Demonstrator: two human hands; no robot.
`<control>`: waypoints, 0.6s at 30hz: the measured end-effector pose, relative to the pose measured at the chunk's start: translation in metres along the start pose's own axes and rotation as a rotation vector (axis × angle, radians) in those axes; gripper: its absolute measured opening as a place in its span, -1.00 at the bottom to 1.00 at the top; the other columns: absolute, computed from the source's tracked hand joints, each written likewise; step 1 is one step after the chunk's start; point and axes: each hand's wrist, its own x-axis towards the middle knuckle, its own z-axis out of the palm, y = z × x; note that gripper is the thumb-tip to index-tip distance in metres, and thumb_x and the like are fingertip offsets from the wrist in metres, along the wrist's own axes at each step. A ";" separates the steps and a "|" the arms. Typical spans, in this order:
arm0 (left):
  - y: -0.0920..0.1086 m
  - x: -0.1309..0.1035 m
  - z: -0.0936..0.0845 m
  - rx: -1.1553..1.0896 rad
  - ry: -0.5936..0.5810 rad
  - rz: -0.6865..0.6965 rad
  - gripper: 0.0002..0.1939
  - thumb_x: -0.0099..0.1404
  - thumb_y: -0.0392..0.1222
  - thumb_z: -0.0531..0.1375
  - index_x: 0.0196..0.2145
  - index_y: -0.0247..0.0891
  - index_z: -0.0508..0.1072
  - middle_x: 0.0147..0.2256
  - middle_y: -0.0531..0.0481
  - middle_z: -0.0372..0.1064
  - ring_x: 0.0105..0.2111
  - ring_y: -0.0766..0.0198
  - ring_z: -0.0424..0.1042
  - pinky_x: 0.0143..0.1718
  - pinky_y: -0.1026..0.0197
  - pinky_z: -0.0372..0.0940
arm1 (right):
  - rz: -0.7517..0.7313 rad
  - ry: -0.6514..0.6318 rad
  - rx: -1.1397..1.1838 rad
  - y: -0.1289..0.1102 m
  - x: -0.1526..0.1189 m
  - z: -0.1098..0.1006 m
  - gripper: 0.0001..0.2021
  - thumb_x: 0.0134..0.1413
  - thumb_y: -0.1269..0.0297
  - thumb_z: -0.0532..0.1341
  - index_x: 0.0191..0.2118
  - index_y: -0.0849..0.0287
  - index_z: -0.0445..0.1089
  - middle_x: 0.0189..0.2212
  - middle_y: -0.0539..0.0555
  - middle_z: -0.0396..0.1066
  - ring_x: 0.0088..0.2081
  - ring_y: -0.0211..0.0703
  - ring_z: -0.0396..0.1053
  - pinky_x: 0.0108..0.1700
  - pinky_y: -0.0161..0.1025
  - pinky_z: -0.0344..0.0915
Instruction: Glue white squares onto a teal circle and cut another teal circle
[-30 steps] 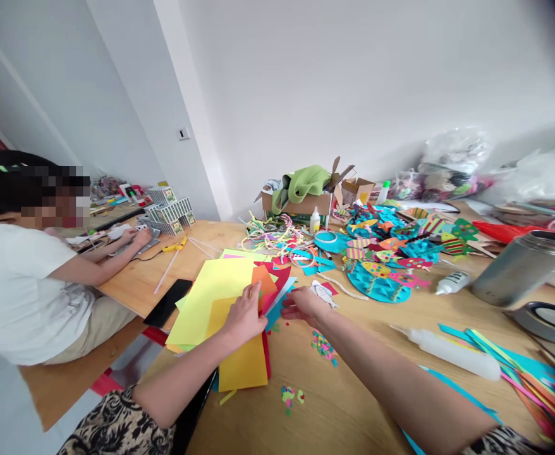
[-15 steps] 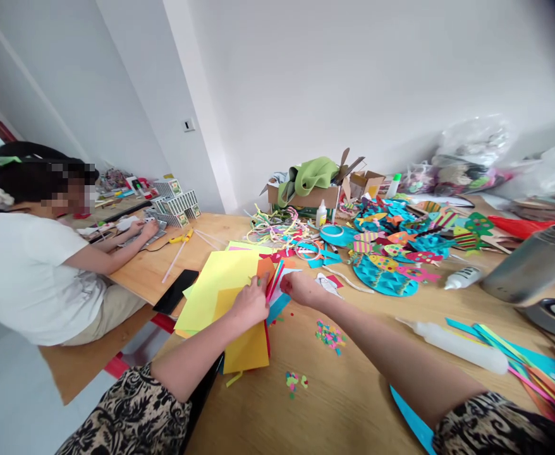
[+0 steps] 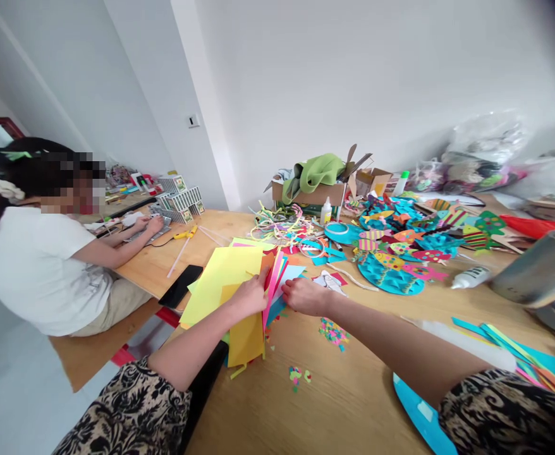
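My left hand point(image 3: 250, 294) grips a stack of coloured paper, its fingers closed near the right edge. Yellow sheets point(image 3: 220, 268) lie to the left of that hand, and a darker yellow piece point(image 3: 244, 344) hangs below it. Pink sheets point(image 3: 274, 278) stand fanned up between my two hands. My right hand point(image 3: 308, 296) is closed in a pinch at the edge of a light blue sheet point(image 3: 294, 273); its fingertips are partly hidden. Just right of the paper lie small coloured paper bits point(image 3: 333, 333), and a smaller group point(image 3: 296, 375) lies nearer me.
Paper fish on blue discs point(image 3: 391, 278) cover the right back, beside a glue bottle point(image 3: 470, 277) and a metal flask point(image 3: 538, 268). A black phone point(image 3: 181, 285) lies left of the paper. A co-worker point(image 3: 40, 265) sits at the left, near a hot glue gun point(image 3: 185, 232).
The sheets between my hands have fanned wider, showing more pink and light blue. My right hand has moved slightly down and right. The whole view has shifted a little.
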 end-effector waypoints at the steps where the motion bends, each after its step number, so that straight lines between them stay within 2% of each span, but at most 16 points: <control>1: 0.000 0.000 -0.001 -0.002 0.000 0.005 -0.28 0.28 -0.18 0.09 0.31 -0.16 -0.15 0.05 -0.20 0.33 -0.05 0.00 0.41 -0.10 0.15 0.27 | -0.002 0.006 -0.005 0.000 0.000 -0.001 -0.79 0.11 0.54 0.08 -0.30 0.35 0.49 -0.31 0.30 0.46 -0.24 0.00 0.39 -0.30 -0.18 0.25; 6: -0.002 0.000 -0.005 -0.002 0.014 0.007 -0.16 0.22 -0.25 0.11 0.33 -0.31 -0.27 -0.07 -0.27 0.43 -0.14 -0.03 0.47 -0.20 0.14 0.29 | 0.032 0.057 0.030 0.002 0.005 -0.008 -0.78 0.13 0.54 0.07 -0.28 0.34 0.48 -0.28 0.29 0.45 -0.16 0.01 0.35 -0.18 -0.13 0.25; 8: -0.005 0.000 -0.005 -0.007 0.017 0.009 -0.10 0.21 -0.31 0.10 0.34 -0.29 -0.37 -0.05 -0.25 0.43 -0.18 0.02 0.48 -0.22 0.16 0.29 | 0.081 0.085 0.071 0.003 0.009 -0.011 -0.77 0.15 0.52 0.06 -0.29 0.32 0.48 -0.25 0.29 0.44 -0.10 0.03 0.31 -0.10 -0.11 0.22; 10: -0.009 0.001 -0.004 -0.034 0.044 0.047 -0.05 0.19 -0.36 0.09 0.34 -0.21 -0.47 0.06 -0.24 0.34 -0.14 0.08 0.47 -0.18 0.18 0.29 | 0.154 0.111 0.131 0.003 0.011 -0.012 -0.78 0.16 0.49 0.07 -0.31 0.30 0.48 -0.21 0.30 0.43 -0.05 0.04 0.28 -0.05 -0.10 0.19; 13: -0.017 -0.001 0.000 -0.098 0.125 0.145 -0.01 0.19 -0.41 0.07 0.32 -0.15 -0.57 0.19 -0.25 0.15 0.00 0.10 0.38 -0.07 0.18 0.27 | 0.317 0.140 0.257 -0.002 0.013 -0.012 -0.80 0.14 0.48 0.09 -0.29 0.27 0.48 -0.21 0.29 0.45 -0.08 0.03 0.33 -0.09 -0.13 0.22; 18: -0.030 -0.008 0.008 -0.106 0.238 0.263 -0.02 0.20 -0.43 0.06 0.32 -0.08 -0.55 0.29 -0.22 -0.08 0.18 0.09 0.19 0.11 0.10 0.19 | 0.720 0.199 0.551 -0.019 0.015 -0.005 -0.79 0.14 0.44 0.10 -0.16 0.23 0.44 -0.34 0.21 0.49 -0.24 0.03 0.45 -0.25 -0.16 0.27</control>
